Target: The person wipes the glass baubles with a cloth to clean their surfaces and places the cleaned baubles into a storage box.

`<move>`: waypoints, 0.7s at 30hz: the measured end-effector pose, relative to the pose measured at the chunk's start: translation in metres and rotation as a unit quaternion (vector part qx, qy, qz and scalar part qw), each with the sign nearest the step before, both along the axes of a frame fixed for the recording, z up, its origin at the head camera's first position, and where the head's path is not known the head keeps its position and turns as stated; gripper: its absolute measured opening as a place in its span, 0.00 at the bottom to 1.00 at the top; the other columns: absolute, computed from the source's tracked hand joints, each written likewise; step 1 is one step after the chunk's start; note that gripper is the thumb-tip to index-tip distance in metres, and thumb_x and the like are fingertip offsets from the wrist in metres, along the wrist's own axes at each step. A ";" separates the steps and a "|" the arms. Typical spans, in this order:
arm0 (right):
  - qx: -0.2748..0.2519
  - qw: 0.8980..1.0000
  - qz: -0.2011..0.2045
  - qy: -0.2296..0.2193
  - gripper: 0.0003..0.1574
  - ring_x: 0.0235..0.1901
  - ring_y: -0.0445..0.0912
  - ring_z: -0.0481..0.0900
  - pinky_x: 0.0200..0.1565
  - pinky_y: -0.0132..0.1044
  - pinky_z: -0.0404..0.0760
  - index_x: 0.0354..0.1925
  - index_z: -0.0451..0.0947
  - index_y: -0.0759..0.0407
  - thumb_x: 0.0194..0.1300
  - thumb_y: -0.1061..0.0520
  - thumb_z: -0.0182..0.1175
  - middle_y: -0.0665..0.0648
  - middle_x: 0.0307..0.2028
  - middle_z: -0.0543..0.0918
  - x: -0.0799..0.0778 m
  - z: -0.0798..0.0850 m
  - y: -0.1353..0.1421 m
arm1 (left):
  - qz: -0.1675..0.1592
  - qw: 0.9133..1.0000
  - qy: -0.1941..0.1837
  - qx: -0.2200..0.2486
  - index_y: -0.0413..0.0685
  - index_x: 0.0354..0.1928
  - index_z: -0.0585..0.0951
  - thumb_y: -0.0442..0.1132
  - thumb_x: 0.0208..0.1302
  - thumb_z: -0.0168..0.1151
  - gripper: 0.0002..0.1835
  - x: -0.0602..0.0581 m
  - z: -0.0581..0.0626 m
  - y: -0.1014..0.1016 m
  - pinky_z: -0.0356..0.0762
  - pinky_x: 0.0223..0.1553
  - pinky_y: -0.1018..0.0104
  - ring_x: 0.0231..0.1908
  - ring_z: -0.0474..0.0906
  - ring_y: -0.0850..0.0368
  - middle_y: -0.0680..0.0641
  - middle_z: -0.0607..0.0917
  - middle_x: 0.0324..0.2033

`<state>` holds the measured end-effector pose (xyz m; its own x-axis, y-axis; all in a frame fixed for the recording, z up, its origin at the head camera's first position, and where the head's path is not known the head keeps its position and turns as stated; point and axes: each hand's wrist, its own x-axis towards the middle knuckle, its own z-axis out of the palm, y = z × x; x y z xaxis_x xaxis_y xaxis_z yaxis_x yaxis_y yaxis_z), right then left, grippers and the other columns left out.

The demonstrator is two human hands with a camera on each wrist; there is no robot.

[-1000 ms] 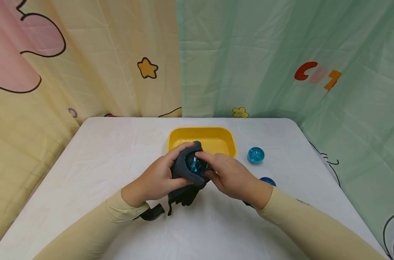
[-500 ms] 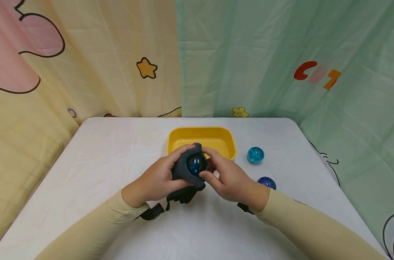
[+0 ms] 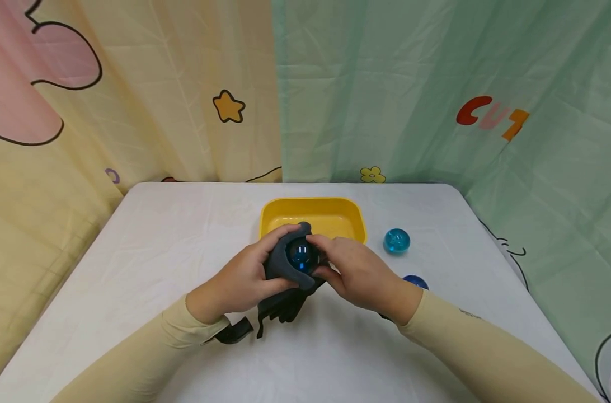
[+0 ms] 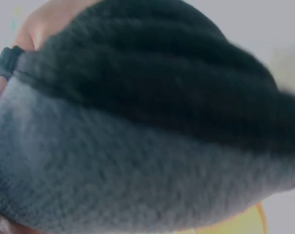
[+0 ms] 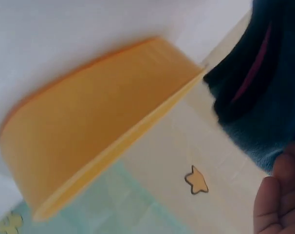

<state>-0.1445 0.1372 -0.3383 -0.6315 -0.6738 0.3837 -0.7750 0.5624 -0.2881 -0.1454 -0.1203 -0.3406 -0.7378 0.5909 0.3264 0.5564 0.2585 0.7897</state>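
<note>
My left hand [image 3: 247, 277] grips a thick, soft grey-and-black cloth [image 3: 284, 263], cupped around a dark blue glass ball [image 3: 301, 254]. The cloth's black, folded part hangs below the hand. From the right, my right hand [image 3: 363, 274] pinches the ball between thumb and fingers at its edge. The grey cloth [image 4: 147, 175] with its black ribbed part fills most of the left wrist view. At the right edge of the right wrist view, my right fingers [image 5: 279, 195] reach the cloth. The ball's underside is hidden.
A yellow tray [image 3: 358, 215] stands just behind the hands on the white tabletop [image 3: 184, 224]. Right of it lies a light blue glass ball [image 3: 397, 241]. A deeper blue ball [image 3: 417, 281] is partly covered by the right wrist. Curtains enclose the table.
The right fingers have shifted around the ball's edge and back over it, while the ball stays in the cloth. My left hand has hardly moved. Tray and loose balls are where they were.
</note>
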 end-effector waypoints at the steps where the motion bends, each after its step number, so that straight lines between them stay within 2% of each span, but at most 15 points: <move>1: -0.012 0.999 -0.004 -0.042 0.39 0.44 0.43 0.86 0.52 0.36 0.87 0.74 0.65 0.61 0.72 0.53 0.68 0.53 0.46 0.89 0.000 0.000 -0.001 | 0.000 1.000 -0.001 -0.002 0.52 0.80 0.62 0.34 0.64 0.76 0.47 0.001 0.000 0.001 0.77 0.69 0.56 0.66 0.78 0.48 0.43 0.75 0.73; 4: -0.065 0.983 -0.020 -0.169 0.33 0.42 0.41 0.86 0.50 0.33 0.87 0.73 0.65 0.61 0.78 0.51 0.62 0.51 0.45 0.89 0.001 0.000 -0.003 | 0.001 1.000 -0.002 -0.005 0.52 0.80 0.61 0.35 0.64 0.76 0.46 0.002 0.000 0.002 0.78 0.67 0.54 0.64 0.80 0.48 0.43 0.77 0.72; 5: -0.082 0.976 -0.026 -0.199 0.31 0.41 0.40 0.85 0.49 0.32 0.87 0.72 0.66 0.61 0.79 0.52 0.60 0.51 0.44 0.90 0.002 -0.001 -0.004 | 0.002 1.000 -0.003 -0.005 0.52 0.80 0.61 0.35 0.64 0.76 0.46 0.002 0.000 0.002 0.79 0.67 0.53 0.64 0.80 0.48 0.43 0.77 0.71; 7: -0.103 0.970 -0.031 -0.219 0.29 0.40 0.41 0.84 0.49 0.32 0.87 0.72 0.67 0.61 0.80 0.51 0.58 0.51 0.42 0.89 0.003 -0.001 -0.005 | 0.004 1.000 -0.003 -0.005 0.52 0.80 0.61 0.35 0.64 0.76 0.47 0.002 0.000 0.002 0.79 0.67 0.52 0.64 0.80 0.48 0.42 0.77 0.71; 9: -0.105 0.972 -0.030 -0.209 0.31 0.43 0.41 0.85 0.51 0.32 0.87 0.74 0.65 0.61 0.81 0.51 0.58 0.52 0.45 0.89 0.004 -0.001 -0.007 | 0.009 1.000 0.001 -0.005 0.53 0.80 0.61 0.34 0.63 0.77 0.47 0.001 -0.001 0.002 0.79 0.66 0.50 0.64 0.80 0.48 0.43 0.77 0.71; 11: -0.095 0.978 -0.023 -0.183 0.37 0.45 0.42 0.86 0.52 0.35 0.88 0.77 0.59 0.60 0.80 0.51 0.59 0.53 0.48 0.89 0.005 0.000 -0.007 | 0.012 1.000 0.006 -0.006 0.53 0.80 0.62 0.34 0.62 0.77 0.48 0.000 -0.001 0.001 0.79 0.67 0.49 0.64 0.80 0.48 0.44 0.77 0.71; 15: -0.055 0.991 0.004 -0.125 0.45 0.50 0.45 0.87 0.57 0.41 0.87 0.79 0.51 0.58 0.76 0.57 0.64 0.57 0.58 0.86 0.005 0.002 -0.005 | 0.016 1.000 0.014 -0.007 0.53 0.80 0.62 0.34 0.61 0.78 0.48 -0.002 0.000 0.000 0.78 0.67 0.49 0.65 0.80 0.49 0.45 0.78 0.71; 18: -0.010 0.998 0.009 -0.063 0.44 0.53 0.48 0.87 0.60 0.44 0.85 0.77 0.56 0.59 0.73 0.60 0.67 0.59 0.61 0.84 0.003 0.004 -0.003 | 0.012 1.000 0.007 0.000 0.52 0.80 0.62 0.34 0.62 0.77 0.48 -0.002 0.000 -0.001 0.77 0.68 0.52 0.66 0.78 0.49 0.44 0.76 0.72; 21: 0.028 1.000 0.001 0.005 0.41 0.48 0.48 0.86 0.57 0.42 0.86 0.75 0.62 0.60 0.71 0.59 0.69 0.57 0.54 0.87 0.002 0.004 -0.001 | 0.003 1.000 -0.004 0.009 0.52 0.80 0.61 0.34 0.63 0.76 0.47 -0.001 0.000 -0.002 0.76 0.69 0.59 0.67 0.77 0.48 0.44 0.75 0.73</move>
<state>-0.1428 0.1364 -0.3339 -0.6263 -0.6957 0.3517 -0.7790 0.5753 -0.2493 -0.1465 -0.1220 -0.3408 -0.7445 0.5803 0.3301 0.5478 0.2484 0.7989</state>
